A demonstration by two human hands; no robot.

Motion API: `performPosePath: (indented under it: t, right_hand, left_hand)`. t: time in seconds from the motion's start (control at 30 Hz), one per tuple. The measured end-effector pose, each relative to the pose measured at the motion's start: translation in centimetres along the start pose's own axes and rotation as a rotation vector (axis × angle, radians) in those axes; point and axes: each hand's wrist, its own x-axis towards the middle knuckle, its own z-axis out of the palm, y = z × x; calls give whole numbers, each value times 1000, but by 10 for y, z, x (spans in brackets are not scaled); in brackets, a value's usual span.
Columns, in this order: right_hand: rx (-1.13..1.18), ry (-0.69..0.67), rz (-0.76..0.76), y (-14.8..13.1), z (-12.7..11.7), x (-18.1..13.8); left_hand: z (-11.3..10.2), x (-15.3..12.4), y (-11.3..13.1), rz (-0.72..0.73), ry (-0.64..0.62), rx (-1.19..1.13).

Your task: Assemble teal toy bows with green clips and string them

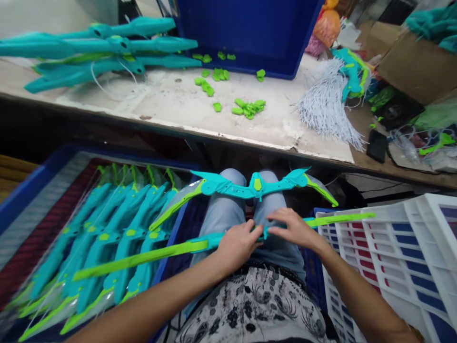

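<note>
I sit with two teal-and-green toy bows across my lap. My left hand (238, 243) and my right hand (293, 228) are both closed on the middle grip of the nearer toy bow (171, 250), whose lime limbs stretch out left and right. A second toy bow (257, 186) lies over my knees just beyond the hands, untouched.
A blue crate (43, 176) at my left holds several finished bows in clear wrap. A white slatted crate (392, 257) stands at my right. On the worktable (178, 102) lie teal bow parts (89, 52), small green pieces (248, 107), a bundle of white strings (326, 107) and a blue bin (250, 33).
</note>
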Motion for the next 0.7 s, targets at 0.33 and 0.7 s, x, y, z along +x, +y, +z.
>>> performPosePath:
  t: [0.33, 0.7]
  right_hand:
    - [-332, 856, 557, 104, -118, 51]
    - [-203, 746, 971, 168, -232, 161]
  left_hand:
    - [38, -10, -21, 180, 462, 157]
    - [8, 79, -53, -88, 492, 285]
